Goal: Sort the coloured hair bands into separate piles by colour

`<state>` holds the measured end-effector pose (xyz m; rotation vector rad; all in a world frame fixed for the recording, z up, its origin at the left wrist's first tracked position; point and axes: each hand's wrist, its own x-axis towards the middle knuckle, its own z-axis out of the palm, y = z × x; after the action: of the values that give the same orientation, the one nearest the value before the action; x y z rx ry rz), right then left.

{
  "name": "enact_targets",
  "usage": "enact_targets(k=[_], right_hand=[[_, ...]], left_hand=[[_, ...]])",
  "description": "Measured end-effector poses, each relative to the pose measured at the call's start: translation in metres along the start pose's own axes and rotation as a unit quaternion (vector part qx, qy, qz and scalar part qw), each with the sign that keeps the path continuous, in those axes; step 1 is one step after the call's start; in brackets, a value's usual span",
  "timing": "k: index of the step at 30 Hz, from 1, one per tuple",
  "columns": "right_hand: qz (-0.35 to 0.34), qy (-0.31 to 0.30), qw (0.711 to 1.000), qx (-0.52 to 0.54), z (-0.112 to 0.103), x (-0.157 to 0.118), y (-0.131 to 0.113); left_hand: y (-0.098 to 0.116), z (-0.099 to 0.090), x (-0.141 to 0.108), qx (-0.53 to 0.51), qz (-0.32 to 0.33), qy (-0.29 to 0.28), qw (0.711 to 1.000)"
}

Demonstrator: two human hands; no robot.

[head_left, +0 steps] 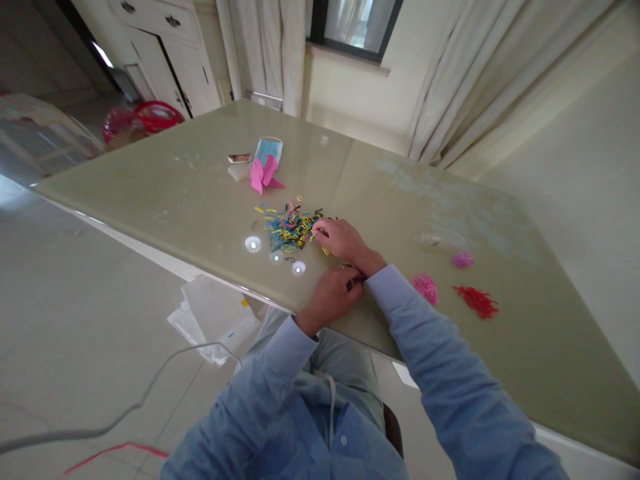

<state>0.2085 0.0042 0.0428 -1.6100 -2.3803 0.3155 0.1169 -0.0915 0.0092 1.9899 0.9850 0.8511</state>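
A mixed heap of small rubber bands (pixel 290 227), mostly yellow, blue and black, lies on the table. At its right edge is my right hand (pixel 343 239), thumb and fingers pinched together; whatever they hold is too small to make out. My left hand (pixel 333 297) rests nearer the table's front edge, just below my right wrist. Its fingers are curled in, and a dark patch shows by the fingertips that I cannot identify. To the right of my forearm sit a pink pile of bands (pixel 425 288) and a red pile of bands (pixel 476 301).
A small pink-purple bunch (pixel 463 259) lies beside a clear plastic bag (pixel 437 240) at the right. Behind the heap are a blue face mask (pixel 269 152) and pink folded paper (pixel 265 173). The glossy table (pixel 175 193) reflects several lights. A cable (pixel 145 400) crosses the floor.
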Motion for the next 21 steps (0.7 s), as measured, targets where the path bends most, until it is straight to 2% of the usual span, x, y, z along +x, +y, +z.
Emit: enact_targets(k=[4,6,8,10,13,15,17,21], right_hand=[[-0.009,-0.019,1.0,0.007,-0.004,0.006,-0.002],[-0.003,0.002,0.997,0.073,-0.005,0.006,-0.002],[0.021,0.031,0.98,0.194,-0.006,0.002,-0.003],[0.061,0.041,0.932,0.356,-0.009,-0.007,-0.005],[0.118,0.019,0.813,0.57,-0.02,-0.031,-0.01],[0.134,-0.007,0.747,0.651,-0.03,-0.05,-0.014],[0.14,-0.025,0.705,0.695,-0.039,-0.07,-0.017],[0.146,0.006,0.658,0.738,-0.049,-0.105,-0.02]], left_hand=[[0.001,-0.001,0.0,0.002,-0.009,0.004,1.0],[0.001,-0.001,0.0,-0.003,-0.011,0.0,1.0],[0.0,-0.001,0.0,-0.018,-0.009,-0.002,1.0],[0.0,0.0,0.0,-0.036,-0.009,-0.001,0.999],[0.0,0.0,0.0,-0.043,-0.016,-0.001,0.999],[0.001,-0.001,-0.001,-0.026,-0.025,-0.005,0.999],[0.002,-0.002,-0.002,-0.003,-0.023,-0.024,0.999],[0.001,-0.003,-0.004,0.016,0.003,-0.037,0.999]])
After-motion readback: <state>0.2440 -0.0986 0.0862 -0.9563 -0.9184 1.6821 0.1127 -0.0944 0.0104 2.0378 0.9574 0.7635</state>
